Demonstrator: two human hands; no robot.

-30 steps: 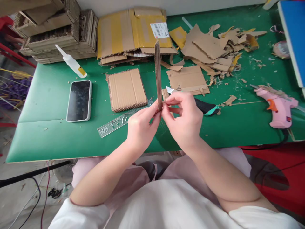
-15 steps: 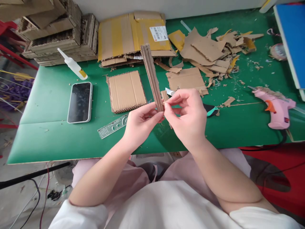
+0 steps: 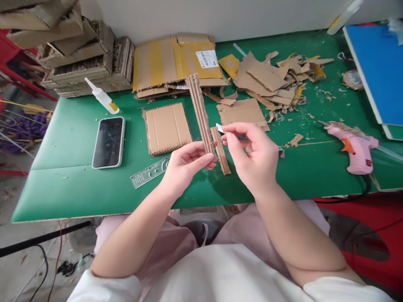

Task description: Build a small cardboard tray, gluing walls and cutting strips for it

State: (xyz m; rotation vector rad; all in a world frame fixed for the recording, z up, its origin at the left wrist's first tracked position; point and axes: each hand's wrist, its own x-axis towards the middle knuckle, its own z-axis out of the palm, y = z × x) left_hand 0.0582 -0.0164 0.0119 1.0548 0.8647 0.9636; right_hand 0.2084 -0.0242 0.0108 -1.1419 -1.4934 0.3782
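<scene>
My left hand [image 3: 189, 165] grips the lower end of a long corrugated cardboard strip [image 3: 200, 115], which points up and away from me with its ridges showing. To its right my right hand [image 3: 253, 155] is apart from the strip, thumb and index finger drawn together; whatever is between them is too small to make out. A shorter cardboard strip [image 3: 221, 151] lies on the table between the hands. Behind my right fingers shows the pale blade of a cutter knife [image 3: 219, 128], most of it hidden by the hand. A clear plastic ruler [image 3: 149, 172] lies partly under my left hand.
A square cardboard stack [image 3: 168, 128] and a phone [image 3: 108, 142] lie left, near a glue bottle [image 3: 102, 96]. Cardboard piles [image 3: 85, 71], a taped box piece [image 3: 173, 58] and scraps [image 3: 267, 77] line the back. A pink glue gun [image 3: 354, 147] lies right, near a blue board [image 3: 378, 71].
My right hand has moved off the long strip's lower end, slightly to the right, uncovering more of the shorter strip. My left hand keeps its hold. The whole view has shifted a little.
</scene>
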